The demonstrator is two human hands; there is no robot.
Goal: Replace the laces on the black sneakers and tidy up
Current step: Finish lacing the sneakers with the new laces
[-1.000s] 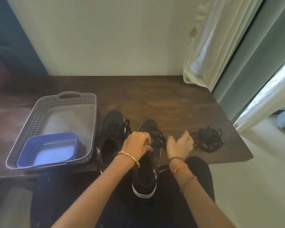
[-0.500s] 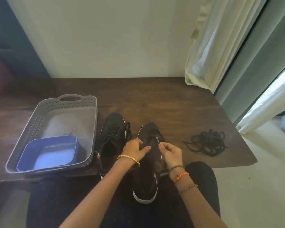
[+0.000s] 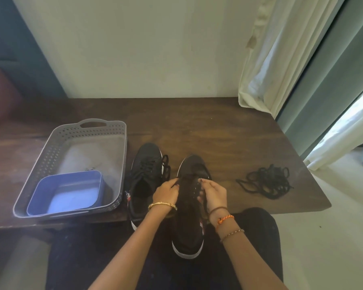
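While the person sits at the near edge of the table (image 3: 218, 130), both hands work on the right shoe (image 3: 190, 216), which lies lengthwise with its toe on the wood and its heel over the lap. That shoe is black with a white sole showing at the heel and a bit of red on its right side; a row of small eyelets shows on the upper between the two hands, and only a dark strand or so crosses near the toe end. At the shoe's left edge, the left hand (image 3: 166, 193) curls its fingers over the upper, gripping it. At the right edge, the right hand (image 3: 215, 195) has its fingers bent in, pinching the flap beside the eyelets; whether a lace end sits in that pinch I cannot tell.

Just left stands the left shoe (image 3: 146, 176), black too, laced, its lace ends hanging loose off the right side. A tangle of black laces (image 3: 266, 181) lies on the table to the right, apart from the shoes. To the left sits a grey perforated basket (image 3: 50, 155), with a blue tub (image 3: 67, 192) in its near corner.
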